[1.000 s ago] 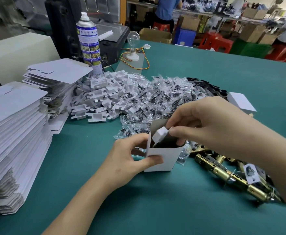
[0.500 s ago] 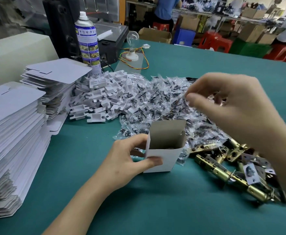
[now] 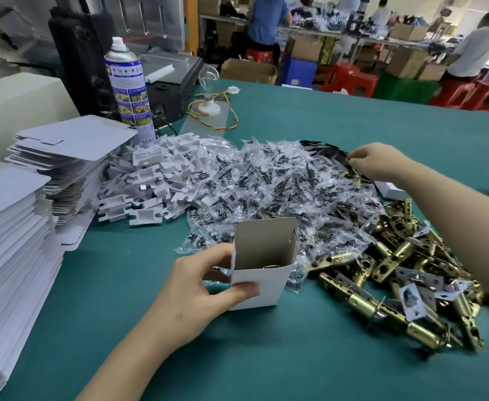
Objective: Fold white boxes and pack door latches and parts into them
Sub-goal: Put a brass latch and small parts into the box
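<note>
Two hands work well apart. The left hand [image 3: 197, 287] grips the open white box [image 3: 262, 285], thumb on its near face, holding it upright on the green table [image 3: 266, 366] at centre frame. The right hand [image 3: 379, 163] reaches to the upper right, fingers curled down onto black parts [image 3: 321, 146] beyond the bagged screws [image 3: 280, 183]; whether it has one pinched I cannot tell. Brass latches [image 3: 396, 270] lie lower right, and flat box blanks [image 3: 11, 227] are stacked at left.

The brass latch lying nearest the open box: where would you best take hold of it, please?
Take the latch by its round barrel from above, fingers across its width. It lies flat and frontmost with the barrel top exposed, while a paper tag overlaps the part further right.
</note>
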`<state>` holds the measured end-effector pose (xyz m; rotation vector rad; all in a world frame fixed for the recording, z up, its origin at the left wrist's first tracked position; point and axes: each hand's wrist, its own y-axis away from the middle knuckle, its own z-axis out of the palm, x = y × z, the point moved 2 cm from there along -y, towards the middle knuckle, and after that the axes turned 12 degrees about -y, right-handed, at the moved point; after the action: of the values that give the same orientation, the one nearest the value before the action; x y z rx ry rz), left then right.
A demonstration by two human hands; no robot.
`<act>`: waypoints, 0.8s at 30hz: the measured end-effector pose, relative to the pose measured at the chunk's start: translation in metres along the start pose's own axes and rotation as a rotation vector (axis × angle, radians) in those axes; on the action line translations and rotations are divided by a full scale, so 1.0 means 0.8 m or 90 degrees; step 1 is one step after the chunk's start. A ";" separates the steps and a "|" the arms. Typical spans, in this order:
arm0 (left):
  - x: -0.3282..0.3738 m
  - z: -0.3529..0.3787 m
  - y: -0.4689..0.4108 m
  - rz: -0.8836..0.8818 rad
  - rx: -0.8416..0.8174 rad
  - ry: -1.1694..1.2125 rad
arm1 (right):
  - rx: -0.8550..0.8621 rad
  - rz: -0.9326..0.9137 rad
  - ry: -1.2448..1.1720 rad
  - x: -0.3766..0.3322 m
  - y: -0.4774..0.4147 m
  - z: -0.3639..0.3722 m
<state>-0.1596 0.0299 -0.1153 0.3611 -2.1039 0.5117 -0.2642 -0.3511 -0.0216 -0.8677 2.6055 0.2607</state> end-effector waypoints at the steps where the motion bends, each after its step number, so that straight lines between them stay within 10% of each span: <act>1: 0.000 0.000 0.000 0.001 0.001 0.000 | -0.002 0.011 0.000 0.004 -0.008 0.003; 24: 0.005 -0.001 -0.001 0.024 0.009 -0.006 | 0.172 -0.025 -0.015 0.042 -0.051 0.018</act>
<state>-0.1606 0.0293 -0.1114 0.3329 -2.1200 0.5486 -0.2600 -0.3970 -0.0510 -0.8121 2.5213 -0.0908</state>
